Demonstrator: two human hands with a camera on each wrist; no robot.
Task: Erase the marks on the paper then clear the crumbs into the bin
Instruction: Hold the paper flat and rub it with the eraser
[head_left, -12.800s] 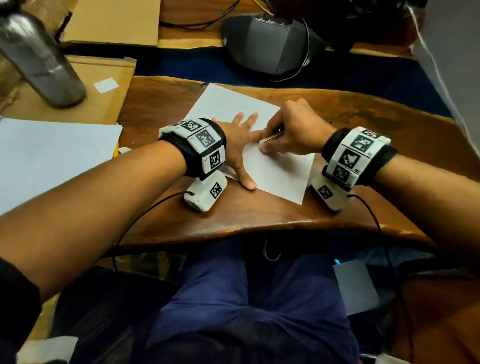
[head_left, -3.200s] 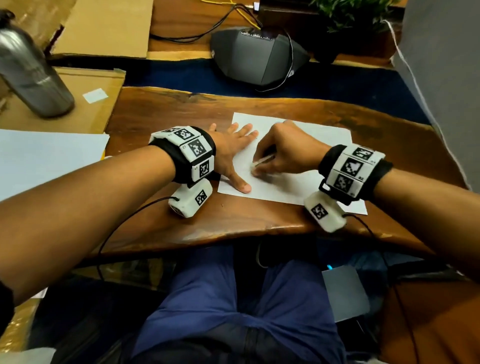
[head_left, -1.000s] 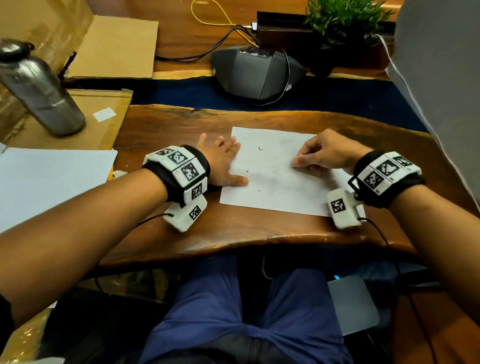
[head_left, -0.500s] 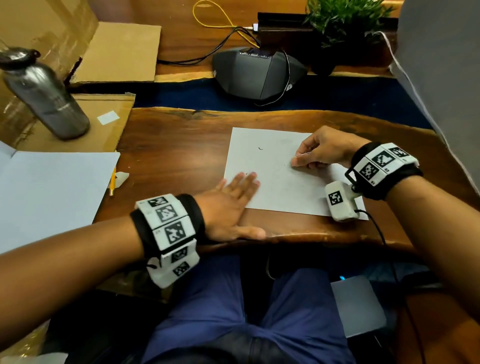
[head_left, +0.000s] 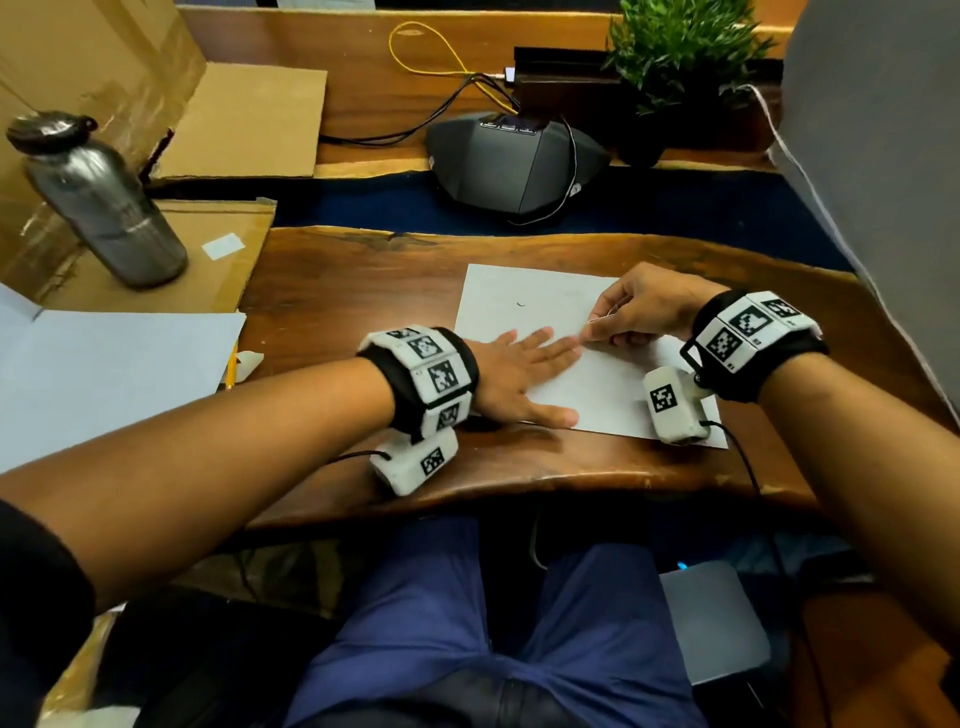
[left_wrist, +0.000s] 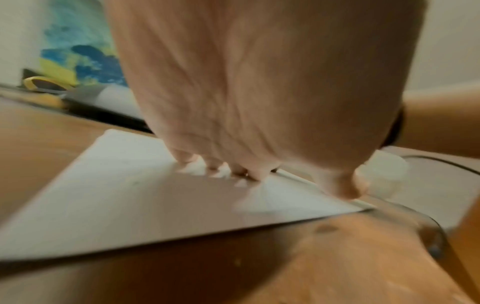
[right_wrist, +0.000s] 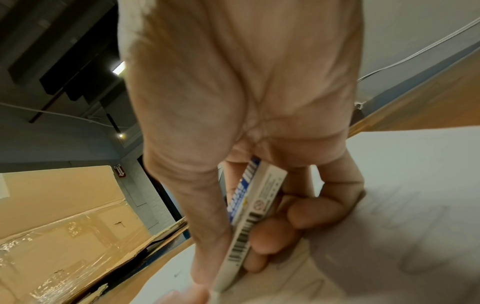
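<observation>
A white sheet of paper (head_left: 524, 296) lies on the wooden desk (head_left: 363, 280), with one small dark mark (head_left: 521, 304) near its far left. My left hand (head_left: 524, 374) lies flat on the sheet's left part, fingers straight and reaching toward the right hand. My right hand (head_left: 639, 312) pinches a white eraser (right_wrist: 249, 205) in a printed sleeve, its tip down on the paper (right_wrist: 389, 185). Faint pencil traces (right_wrist: 415, 226) show beside the right fingers. In the left wrist view my left hand's fingertips (left_wrist: 215, 166) press on the paper (left_wrist: 103, 185).
A steel bottle (head_left: 98, 202) stands on cardboard at the far left. A large white sheet (head_left: 104, 379) and a yellow pencil (head_left: 231, 364) lie left of the desk. A grey conference speaker (head_left: 514, 161), cables and a potted plant (head_left: 680, 52) sit behind. No bin shows.
My left hand slid from the desk's front edge up onto the paper, fingers now near the right hand. The right hand stayed at the sheet's right part with the eraser.
</observation>
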